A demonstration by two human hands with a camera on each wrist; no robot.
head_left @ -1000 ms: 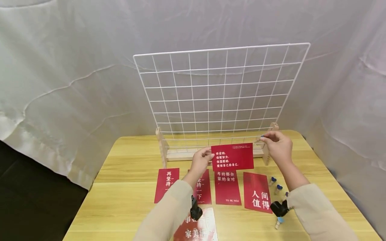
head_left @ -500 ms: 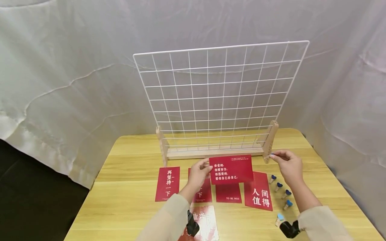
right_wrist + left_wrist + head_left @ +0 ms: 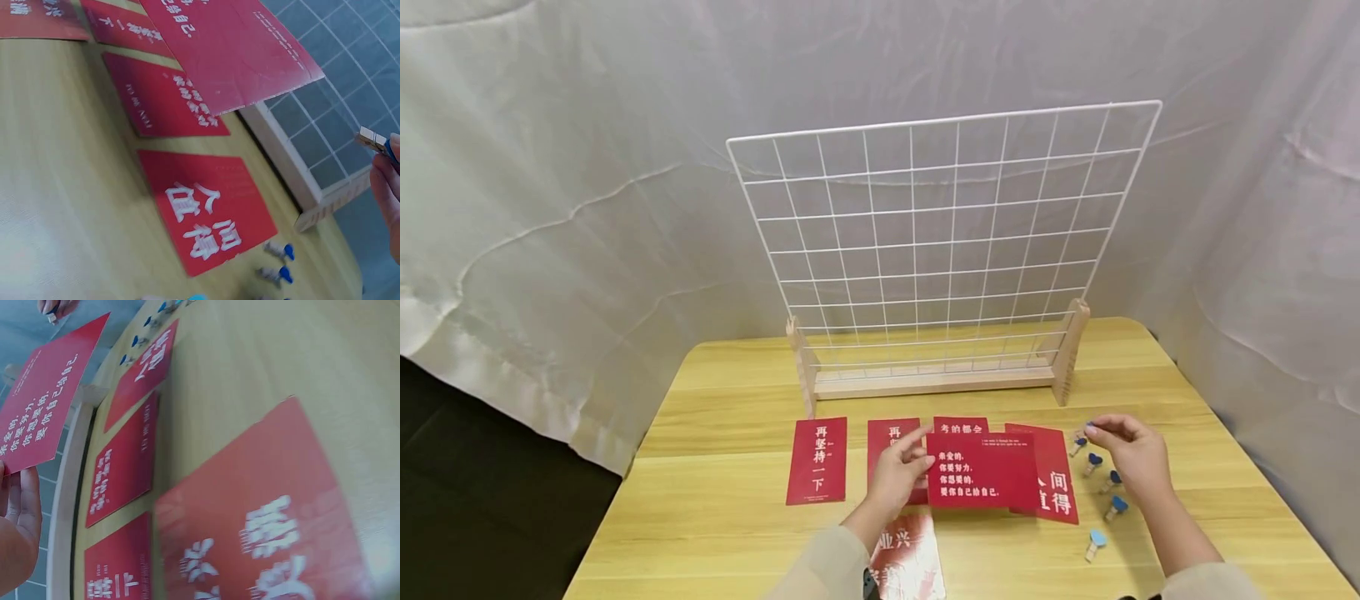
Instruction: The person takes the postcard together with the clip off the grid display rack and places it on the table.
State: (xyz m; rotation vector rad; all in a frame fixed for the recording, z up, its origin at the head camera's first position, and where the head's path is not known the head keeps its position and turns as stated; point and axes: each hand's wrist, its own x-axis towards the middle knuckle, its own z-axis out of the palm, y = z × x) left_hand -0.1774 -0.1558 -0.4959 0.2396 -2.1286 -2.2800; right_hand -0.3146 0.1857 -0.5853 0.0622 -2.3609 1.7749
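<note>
My left hand pinches the left edge of a red card with white Chinese lettering. The card is held above the table, over other red cards. In my right hand is a small wooden clothespin with a blue heart, pinched between thumb and fingers. That hand hovers near a row of several similar clothespins at the right. Behind the hands, a white wire grid stands in a wooden base.
Under and around the held card lie several red cards, among them a left one, a right one and a glossy one near the front. A pale curtain surrounds the table.
Both hands have moved down and toward the front, away from the grid. The red card and the clothespin have come along with them.
</note>
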